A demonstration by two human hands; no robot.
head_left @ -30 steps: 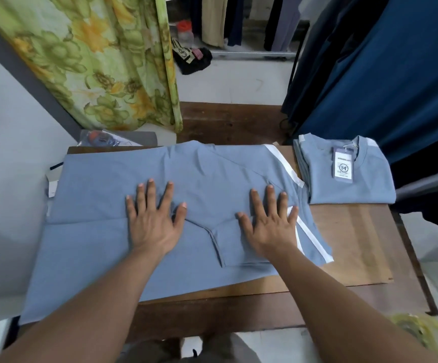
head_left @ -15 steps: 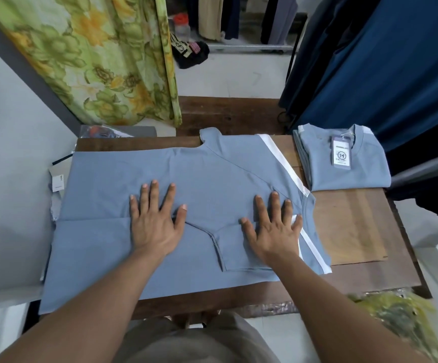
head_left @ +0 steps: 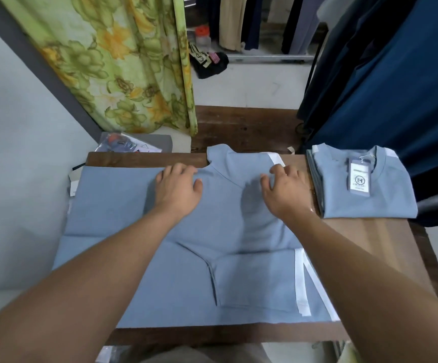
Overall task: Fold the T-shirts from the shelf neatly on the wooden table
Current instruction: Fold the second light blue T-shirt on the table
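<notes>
A green-and-yellow floral curtain (head_left: 123,61) hung against the pale wall (head_left: 16,153) beyond the wooden counter's (head_left: 385,239) far-left corner. Dark blue garments (head_left: 396,87) hung past its right edge. Behind lay a pale floor (head_left: 252,87) with a dark bundle (head_left: 210,65) on it.

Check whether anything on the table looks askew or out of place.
Slightly: the spread grey-blue T-shirt overhangs the left edge of the brown wooden table. The folded grey-blue T-shirt on the right lies square.
</notes>
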